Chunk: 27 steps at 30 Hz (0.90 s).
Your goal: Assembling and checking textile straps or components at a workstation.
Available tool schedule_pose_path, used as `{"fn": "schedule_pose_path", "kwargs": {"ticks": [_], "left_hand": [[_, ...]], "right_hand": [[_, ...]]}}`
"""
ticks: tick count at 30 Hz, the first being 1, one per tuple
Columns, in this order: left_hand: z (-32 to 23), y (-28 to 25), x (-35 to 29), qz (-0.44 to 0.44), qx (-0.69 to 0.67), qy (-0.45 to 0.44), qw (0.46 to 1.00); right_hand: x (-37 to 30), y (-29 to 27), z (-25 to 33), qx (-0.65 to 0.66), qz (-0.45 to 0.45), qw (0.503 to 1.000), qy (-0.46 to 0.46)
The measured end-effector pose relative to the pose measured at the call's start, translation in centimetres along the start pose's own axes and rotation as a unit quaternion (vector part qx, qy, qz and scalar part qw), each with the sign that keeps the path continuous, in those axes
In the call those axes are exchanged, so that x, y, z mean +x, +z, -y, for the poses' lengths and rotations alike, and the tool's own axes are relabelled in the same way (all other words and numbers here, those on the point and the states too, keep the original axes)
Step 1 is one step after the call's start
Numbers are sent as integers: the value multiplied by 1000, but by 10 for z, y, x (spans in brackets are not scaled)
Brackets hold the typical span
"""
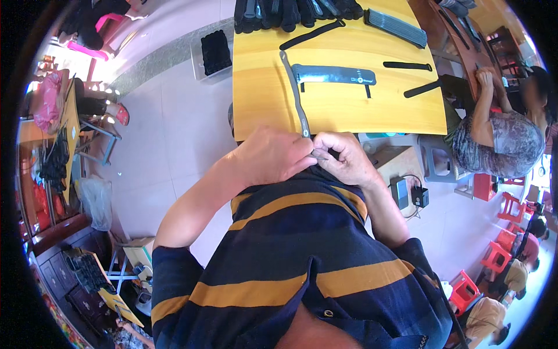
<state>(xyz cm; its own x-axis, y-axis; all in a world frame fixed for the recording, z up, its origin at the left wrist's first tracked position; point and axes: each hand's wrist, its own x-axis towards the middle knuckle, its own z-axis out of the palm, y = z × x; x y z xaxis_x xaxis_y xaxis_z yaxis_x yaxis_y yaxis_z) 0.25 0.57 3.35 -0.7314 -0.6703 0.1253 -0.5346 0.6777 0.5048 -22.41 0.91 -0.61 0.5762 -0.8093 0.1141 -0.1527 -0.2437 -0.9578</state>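
At the near edge of the yellow table (256, 110), my left hand (274, 153) is closed on the near end of a long grey strap (296, 99). The strap's far part lies across the tabletop. My right hand (347, 160) meets the left, its thumb and fingers pinched together. A small greyish piece shows between the fingertips, perhaps the strap's end; the fingers partly hide it. Just beyond the hands lies a flat, shiny grey band (334, 75) with dark tabs along its lower edge. A black strap (312, 35) lies beyond it.
Two short black straps, one of them (407, 66), lie at the table's right, near a stack of grey strips (395, 28). Black bundles (290, 13) line the far edge. A pale bin (200, 65) stands left. A co-worker (494, 139) sits right; red stools (497, 256) stand lower right.
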Motion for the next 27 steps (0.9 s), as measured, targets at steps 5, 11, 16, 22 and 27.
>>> {"fn": "schedule_pose_path", "kwargs": {"ticks": [5, 11, 16, 22, 27], "left_hand": [[0, -3, -4, -19, -86, 28, 996], [-7, -21, -16, 55, -400, 0, 915], [-21, -13, -19, -39, -371, -50, 927], [-35, -12, -20, -114, -399, -105, 904], [-27, -15, -20, -78, -418, -87, 901]], "right_hand": [[0, 0, 11, 35, 20, 999, 6], [7, -3, 29, 129, 156, 979, -27], [4, 8, 18, 235, 118, 964, 28], [2, 24, 23, 295, 68, 951, 59], [-1, 20, 28, 281, 40, 959, 27]]}}
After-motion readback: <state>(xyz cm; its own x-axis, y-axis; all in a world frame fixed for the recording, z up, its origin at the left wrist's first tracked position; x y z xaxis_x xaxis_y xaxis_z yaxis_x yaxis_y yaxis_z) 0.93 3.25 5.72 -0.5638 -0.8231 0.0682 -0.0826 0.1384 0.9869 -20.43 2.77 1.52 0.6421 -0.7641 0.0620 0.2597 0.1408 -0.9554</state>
